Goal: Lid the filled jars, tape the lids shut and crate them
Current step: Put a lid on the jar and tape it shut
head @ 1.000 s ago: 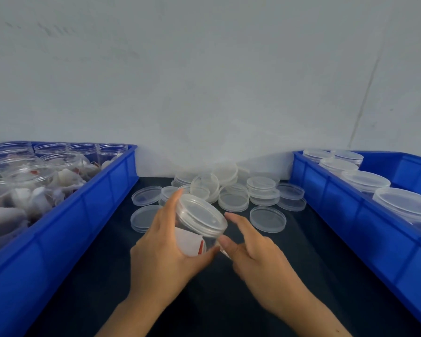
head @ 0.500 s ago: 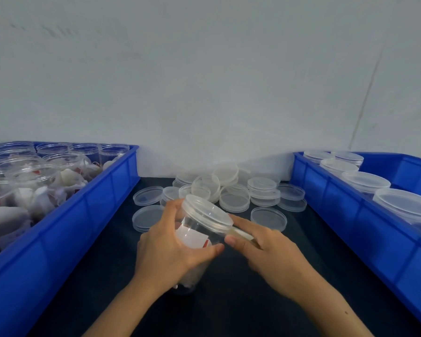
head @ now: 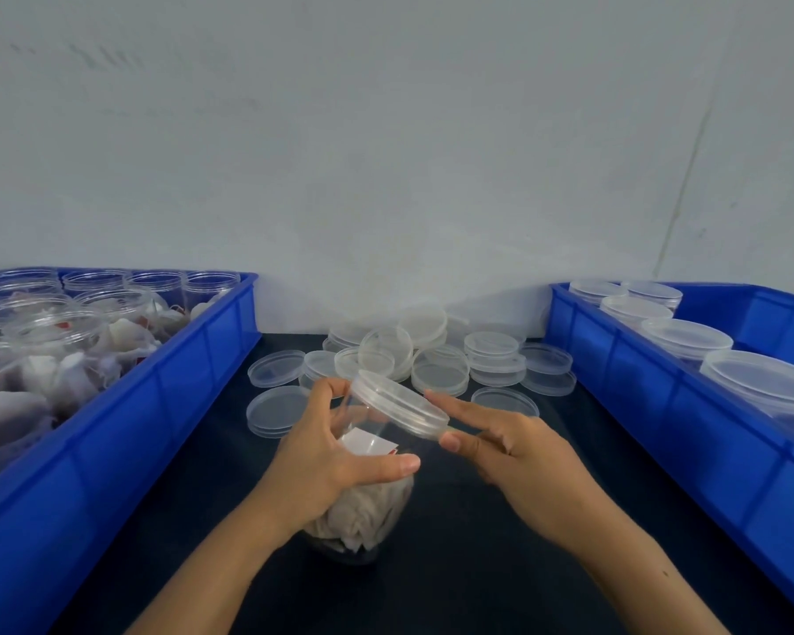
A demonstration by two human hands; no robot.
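Two hands work one jar [head: 363, 506] in the head view, the only view there is. The left hand [head: 326, 465] is wrapped round the clear wall of the jar, thumb across the front and fingers behind, holding it tilted so that its mouth leans away toward the wall while its base sits low over the dark table [head: 477, 566]; whether the base touches the table cannot be told. The lid [head: 402, 409] is on the jar's mouth. The right hand [head: 514, 456] is at the lid's right edge with thumb and forefinger nearly straight, touching or just short of the rim; it grips nothing that can be made out, and no tape is plainly seen. White packets with a red-and-white label fill the jar. Loose lids [head: 441, 359] lie piled just behind it. The left crate [head: 166, 405] holds open filled jars; the right crate [head: 661, 382] holds lidded ones. As a judgement, the lid is seated and taping comes next. The risks lie in the tilt and the smooth plastic: a lid not pressed fully home could lift at one edge or pop off, spilling packets, and tape laid over a crooked lid would seal it crooked. A loosened left grip could let the jar slide and knock into the pile behind.
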